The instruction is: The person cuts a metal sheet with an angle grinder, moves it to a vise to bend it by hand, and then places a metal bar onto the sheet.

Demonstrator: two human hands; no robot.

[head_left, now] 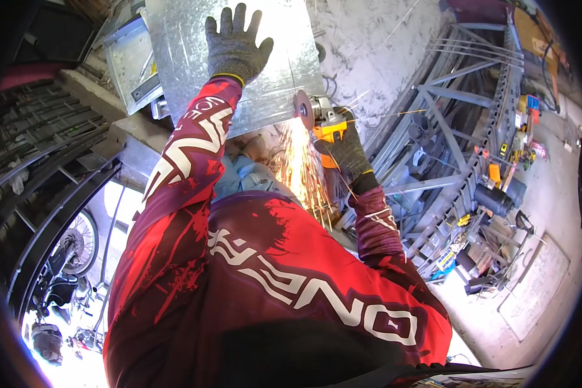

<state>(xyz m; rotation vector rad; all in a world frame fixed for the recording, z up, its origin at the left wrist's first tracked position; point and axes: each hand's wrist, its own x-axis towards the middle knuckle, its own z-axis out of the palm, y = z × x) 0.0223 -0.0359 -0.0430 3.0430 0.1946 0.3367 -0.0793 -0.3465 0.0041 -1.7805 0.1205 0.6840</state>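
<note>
My left hand [237, 48], in a dark knit glove, lies flat with fingers spread on a shiny metal sheet [181, 71]. My right hand [348, 149], gloved too, is wrapped round a yellow angle grinder [330, 132]. The grinder's disc [304, 108] meets the near right edge of the sheet, beside a thin line on the metal. A stream of bright sparks [297, 161] pours from the disc down toward my legs, and a few streaks fly to the right. My right fingers are partly hidden behind the tool.
Long metal profiles and a steel frame [443, 123] stand to the right. Behind them, tools and loose items clutter a bench [485, 258]. Dark metal racks [39, 142] fill the left side, with a motorcycle wheel [77, 242] below. A metal frame [132, 64] sits left of the sheet.
</note>
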